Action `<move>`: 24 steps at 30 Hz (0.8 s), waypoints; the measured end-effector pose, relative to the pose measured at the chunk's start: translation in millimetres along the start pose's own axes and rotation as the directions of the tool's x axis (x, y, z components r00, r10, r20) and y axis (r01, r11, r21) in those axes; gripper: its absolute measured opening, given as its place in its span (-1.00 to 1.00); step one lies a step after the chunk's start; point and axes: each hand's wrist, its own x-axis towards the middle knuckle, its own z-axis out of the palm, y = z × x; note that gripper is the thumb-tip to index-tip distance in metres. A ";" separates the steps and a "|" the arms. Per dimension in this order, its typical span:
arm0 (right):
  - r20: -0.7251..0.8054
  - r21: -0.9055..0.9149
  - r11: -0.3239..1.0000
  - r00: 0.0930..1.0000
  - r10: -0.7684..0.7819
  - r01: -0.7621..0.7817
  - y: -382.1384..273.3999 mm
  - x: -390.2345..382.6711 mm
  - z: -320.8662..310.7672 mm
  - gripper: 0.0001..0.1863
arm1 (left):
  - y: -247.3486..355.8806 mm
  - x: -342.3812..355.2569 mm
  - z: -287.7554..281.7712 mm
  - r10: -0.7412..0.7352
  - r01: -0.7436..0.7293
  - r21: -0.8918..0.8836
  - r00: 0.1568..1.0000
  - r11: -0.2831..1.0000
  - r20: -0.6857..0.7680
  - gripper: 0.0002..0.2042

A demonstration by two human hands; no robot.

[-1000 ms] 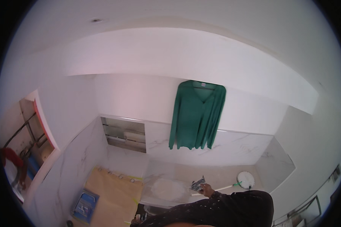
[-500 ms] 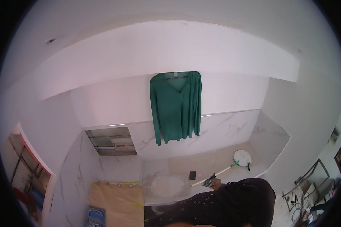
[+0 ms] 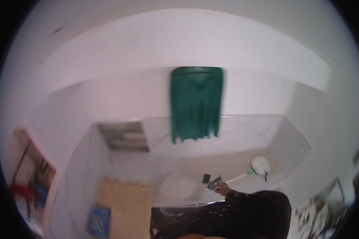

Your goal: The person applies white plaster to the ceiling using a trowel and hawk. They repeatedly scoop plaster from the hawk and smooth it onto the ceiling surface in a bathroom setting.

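My right hand (image 3: pixel 223 189) is closed around a putty knife (image 3: pixel 214 183) with a wide, whitish-smeared blade. The dark sleeve (image 3: pixel 251 205) of that arm is flecked with white and comes in from the right. Close to the blade lies a small dark flat object (image 3: pixel 206 178); blur hides its kind. Farther right a round bucket (image 3: pixel 261 165) holds white paste. A pale pole (image 3: pixel 237 177) with a green end runs from near my hand toward the bucket. My left hand is out of the picture.
A green long-sleeved top (image 3: pixel 196 103) hangs on the white wall ahead. An opening (image 3: pixel 125 136) sits in the marble-patterned panel at left. Below it are a tan sheet (image 3: pixel 125 203) and a blue case (image 3: pixel 100 221). Assorted gear (image 3: pixel 315 217) lies at lower right.
The view has shifted and blurred, so the hanging top sits farther right and higher. My right hand and the putty knife have moved slightly, with the blade now nearer the dark flat object.
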 end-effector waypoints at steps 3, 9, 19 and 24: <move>0.095 -0.084 0.996 0.995 0.018 -0.010 9.2 -7.2 1.0 -0.31 | -42.9 -3.1 -22.9 -0.026 0.018 -0.074 0.994 0.997 -0.106 -0.61; 0.135 0.080 0.986 0.978 -0.158 0.148 21.6 33.1 18.7 -0.27 | -117.4 -12.2 -26.1 -0.116 0.044 -0.229 0.943 0.973 -0.313 -0.60; 0.281 0.185 0.945 0.907 -0.314 0.270 -0.9 73.3 62.7 -0.35 | -180.3 -87.7 -105.9 -0.234 -0.073 -0.438 0.760 0.896 -0.606 -0.59; 0.433 -0.031 0.810 0.738 -0.518 0.586 -68.5 119.5 58.9 -0.53 | -206.4 -122.0 -165.3 -0.263 -0.164 -0.449 0.620 0.878 -0.739 -0.59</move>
